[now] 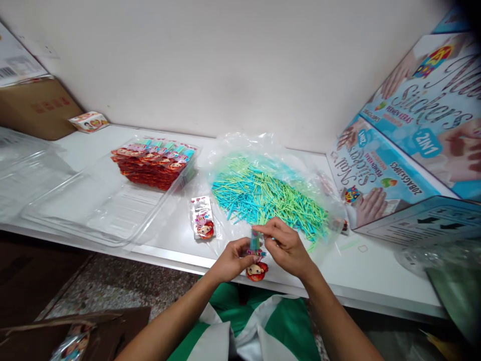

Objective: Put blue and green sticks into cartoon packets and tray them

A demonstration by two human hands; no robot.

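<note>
Near the table's front edge, my left hand (233, 259) pinches a small printed packet (256, 271) showing a red-haired cartoon figure. Blue-green sticks show in the packet's upper part. My right hand (287, 246) is at the packet's top, index finger stretched towards its edge and the other fingers curled; whether it grips the packet or a stick is hidden. Behind both hands lies a clear plastic bag (248, 143) spread open under a heap of thin blue and green sticks (268, 193). Left of my hands are similar flat packets (202, 218) on the table.
A clear plastic tray (101, 220) holds a row of filled packets (154, 163) on the left. Printed sticker boxes (391, 165) are stacked at the right. A cardboard box (35, 108) and a small carton (89, 122) stand at the back left. A wall closes the table's back.
</note>
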